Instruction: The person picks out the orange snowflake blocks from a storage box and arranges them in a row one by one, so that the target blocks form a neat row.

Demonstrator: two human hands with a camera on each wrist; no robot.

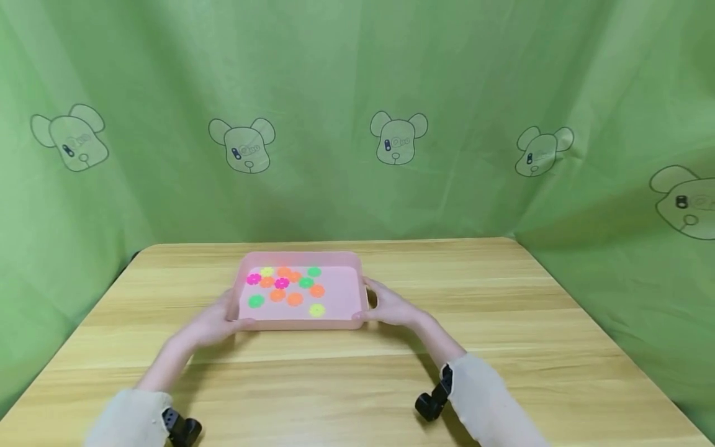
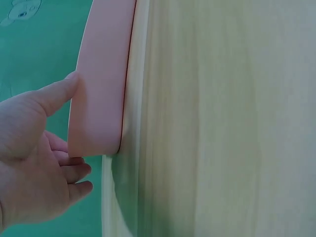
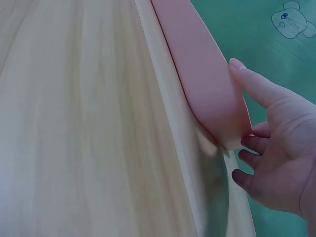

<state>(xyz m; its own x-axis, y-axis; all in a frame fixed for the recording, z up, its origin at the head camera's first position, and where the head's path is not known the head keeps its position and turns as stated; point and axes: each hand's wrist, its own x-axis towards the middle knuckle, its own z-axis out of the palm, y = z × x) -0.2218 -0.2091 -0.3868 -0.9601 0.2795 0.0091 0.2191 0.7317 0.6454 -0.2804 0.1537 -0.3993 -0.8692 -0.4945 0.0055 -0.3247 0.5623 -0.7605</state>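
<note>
A shallow pink tray (image 1: pixel 343 295) sits on the wooden table with several small flower-shaped pieces (image 1: pixel 294 299) in orange, green, yellow and magenta lying flat inside. My left hand (image 1: pixel 215 321) grips its near left corner, thumb along the front wall and fingers at the side. At the near right corner my right hand (image 1: pixel 391 305) holds the tray the same way. In the left wrist view, the thumb presses the pink wall (image 2: pixel 101 74), and the fingertips curl by the corner. The right wrist view shows the thumb on the tray's wall (image 3: pixel 202 69) and bent fingers at its end.
The light wooden table (image 1: pixel 313 385) spreads around the tray on all sides. A green curtain (image 1: pixel 324 192) with printed bear heads hangs behind the table and along both sides. Black wrist cameras (image 1: pixel 432 400) are strapped at the cuffs of the pale sleeves (image 1: pixel 491 403).
</note>
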